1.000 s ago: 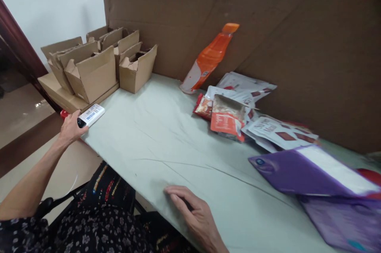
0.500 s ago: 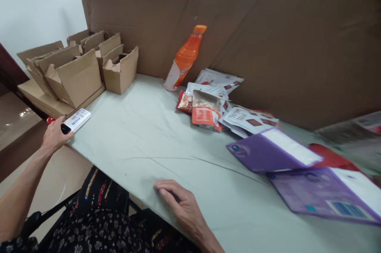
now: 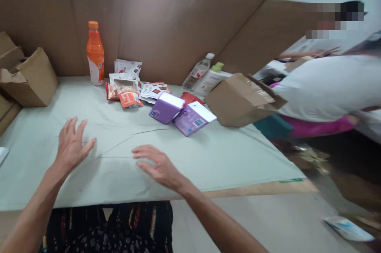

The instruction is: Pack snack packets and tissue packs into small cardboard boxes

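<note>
My left hand point(image 3: 72, 143) hovers over the pale green tablecloth point(image 3: 113, 181), fingers spread and holding nothing. To its right, my right hand point(image 3: 157, 165) is also open and bare, its fingers slightly bent and the thumb apart. Ahead of the hands lie two purple-and-white packs point(image 3: 168, 108), one partly against the other. Beside them is a pile of snack pouches, with an orange-and-clear pouch point(image 3: 129, 98) in front and a white pouch point(image 3: 151, 91) next to it. An orange drink bottle point(image 3: 95, 56) stands upright behind. Part of a white device point(image 3: 2, 153) shows at the left edge.
Open cardboard boxes point(image 3: 38, 80) stand at the left. A tilted cardboard box point(image 3: 241, 100) sits at the right, near a leaning clear bottle point(image 3: 198, 72) and a white bottle with a green cap point(image 3: 211, 78). A cardboard wall point(image 3: 166, 26) runs behind. Another person is at the right.
My left hand has let go of the white device and moved right over the table, fingers spread. My right hand has lifted and opened. The view has swung to the right.
</note>
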Demonstrator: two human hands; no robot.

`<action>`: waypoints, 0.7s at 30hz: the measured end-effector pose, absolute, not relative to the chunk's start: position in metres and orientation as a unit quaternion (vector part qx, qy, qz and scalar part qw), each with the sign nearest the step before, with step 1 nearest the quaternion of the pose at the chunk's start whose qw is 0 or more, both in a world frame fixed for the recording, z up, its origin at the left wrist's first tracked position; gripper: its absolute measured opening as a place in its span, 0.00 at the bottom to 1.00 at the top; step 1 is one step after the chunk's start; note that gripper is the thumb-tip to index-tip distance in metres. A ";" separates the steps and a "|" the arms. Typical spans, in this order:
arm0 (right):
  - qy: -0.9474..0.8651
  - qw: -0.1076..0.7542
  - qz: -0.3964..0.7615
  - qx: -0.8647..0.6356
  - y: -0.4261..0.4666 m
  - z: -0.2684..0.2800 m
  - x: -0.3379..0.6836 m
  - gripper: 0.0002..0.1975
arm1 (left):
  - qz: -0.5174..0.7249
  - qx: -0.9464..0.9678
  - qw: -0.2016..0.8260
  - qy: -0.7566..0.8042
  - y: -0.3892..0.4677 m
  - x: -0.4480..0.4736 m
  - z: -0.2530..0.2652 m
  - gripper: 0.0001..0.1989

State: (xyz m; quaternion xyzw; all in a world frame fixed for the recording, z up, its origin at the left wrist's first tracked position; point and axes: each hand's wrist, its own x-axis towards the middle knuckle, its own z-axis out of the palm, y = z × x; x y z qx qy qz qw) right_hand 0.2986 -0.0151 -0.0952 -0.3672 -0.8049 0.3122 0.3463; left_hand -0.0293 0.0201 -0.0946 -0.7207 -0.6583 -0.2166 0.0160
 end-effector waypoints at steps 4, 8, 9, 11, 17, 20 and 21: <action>-0.803 0.322 0.091 -0.493 0.045 -0.061 0.359 0.14 | -0.159 -0.770 -0.037 -0.617 0.046 0.002 -0.118 0.30; -0.762 0.195 -0.040 -0.616 0.119 -0.038 0.383 0.36 | -0.144 -0.780 -0.048 -0.606 0.043 0.007 -0.142 0.26; -0.755 0.161 -0.043 -0.634 0.133 -0.036 0.384 0.38 | -0.147 -0.781 -0.047 -0.605 0.042 0.006 -0.146 0.25; -0.750 0.119 -0.029 -0.650 0.151 -0.033 0.382 0.35 | -0.159 -0.782 -0.046 -0.601 0.041 0.003 -0.150 0.26; -0.791 0.123 0.009 -0.600 0.126 -0.038 0.343 0.29 | -0.233 -0.765 -0.052 -0.598 0.043 -0.010 -0.147 0.36; -0.850 0.154 0.053 -0.501 0.088 -0.047 0.307 0.30 | -0.279 -0.767 -0.086 -0.572 0.040 -0.012 -0.141 0.46; -0.868 0.168 0.068 -0.463 0.077 -0.049 0.297 0.31 | -0.294 -0.771 -0.113 -0.554 0.039 -0.012 -0.140 0.49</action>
